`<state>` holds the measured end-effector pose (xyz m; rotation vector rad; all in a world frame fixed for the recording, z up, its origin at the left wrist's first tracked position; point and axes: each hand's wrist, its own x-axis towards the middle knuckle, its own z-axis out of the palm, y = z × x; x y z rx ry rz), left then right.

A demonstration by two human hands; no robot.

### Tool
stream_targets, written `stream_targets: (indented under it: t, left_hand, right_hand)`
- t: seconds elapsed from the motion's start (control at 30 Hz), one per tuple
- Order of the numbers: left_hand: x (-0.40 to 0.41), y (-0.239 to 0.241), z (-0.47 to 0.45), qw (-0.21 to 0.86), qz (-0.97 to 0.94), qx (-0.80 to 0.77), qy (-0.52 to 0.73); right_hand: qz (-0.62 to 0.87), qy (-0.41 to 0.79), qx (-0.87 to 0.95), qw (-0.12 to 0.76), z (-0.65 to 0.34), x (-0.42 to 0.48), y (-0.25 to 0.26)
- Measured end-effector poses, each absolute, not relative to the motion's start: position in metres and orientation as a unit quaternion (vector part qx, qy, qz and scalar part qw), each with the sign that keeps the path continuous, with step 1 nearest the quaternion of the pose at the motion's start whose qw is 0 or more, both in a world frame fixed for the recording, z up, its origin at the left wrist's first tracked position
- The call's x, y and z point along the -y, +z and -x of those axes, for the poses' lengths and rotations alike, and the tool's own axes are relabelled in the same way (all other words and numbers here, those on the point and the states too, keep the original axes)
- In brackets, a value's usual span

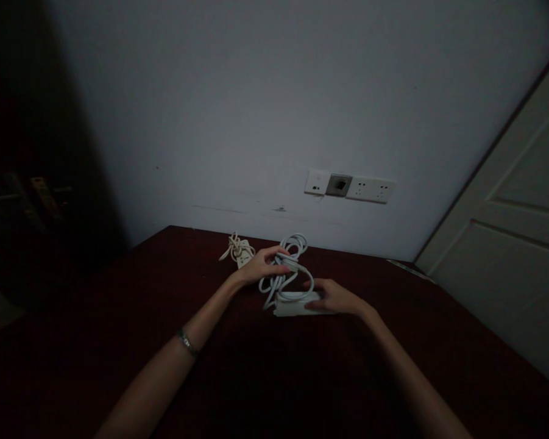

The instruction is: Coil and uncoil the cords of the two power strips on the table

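My left hand (265,266) is closed around part of a coiled white cable (297,242), with loops hanging out on both sides of the fingers. A white power strip (292,308) lies lengthwise on the dark red table, just below the coils. Fingers and thumb of my right hand (331,297) grip the strip's right part, and the hand covers that end. The cable's loops rest partly over the strip's top edge. Behind my left hand is a second, smaller power strip (244,259) with its cream cord (236,245) bunched up on it.
The dark red table (237,378) meets a pale wall at the back. Wall sockets (370,189) and a dark outlet plate (338,185) sit above the table. A white panelled door (521,244) stands at the right, a dark door with a handle (46,195) at the left.
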<state>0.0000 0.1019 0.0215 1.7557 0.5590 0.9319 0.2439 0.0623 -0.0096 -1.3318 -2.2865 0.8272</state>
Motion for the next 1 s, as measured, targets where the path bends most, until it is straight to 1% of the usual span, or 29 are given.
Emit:
stream_targets:
  t: [0.07,0.17,0.33,0.5,0.6,0.8,0.9,1.0]
  left_hand:
    - [-0.102,0.022,0.001,0.516,-0.726,-0.229,0.392]
    - [-0.101,0.025,0.003,0.515,-0.722,-0.231,0.400]
    - [-0.100,0.034,0.009,0.488,-0.730,-0.242,0.412]
    - [-0.100,0.036,0.012,0.454,-0.737,-0.259,0.428]
    - [-0.100,0.034,0.009,0.448,-0.730,-0.266,0.441]
    - [-0.101,0.030,0.002,0.460,-0.685,-0.302,0.476]
    - [-0.103,0.027,0.002,0.460,-0.665,-0.313,0.499]
    - [-0.106,0.025,0.004,0.463,-0.651,-0.324,0.506]
  right_hand:
    - [0.492,0.232,0.826,0.145,-0.240,-0.057,-0.016]
    - [0.504,0.154,0.840,0.125,-0.236,-0.049,-0.019]
    - [0.506,0.010,0.853,0.130,-0.225,-0.034,-0.027]
    - [0.530,-0.147,0.827,0.117,-0.207,-0.030,-0.048]
    - [0.522,-0.211,0.815,0.136,-0.202,-0.034,-0.063]
    - [0.507,-0.251,0.792,0.232,-0.196,-0.037,-0.091]
    - [0.511,-0.251,0.784,0.248,-0.194,-0.036,-0.098]
    - [0.524,-0.209,0.786,0.252,-0.195,-0.033,-0.097]
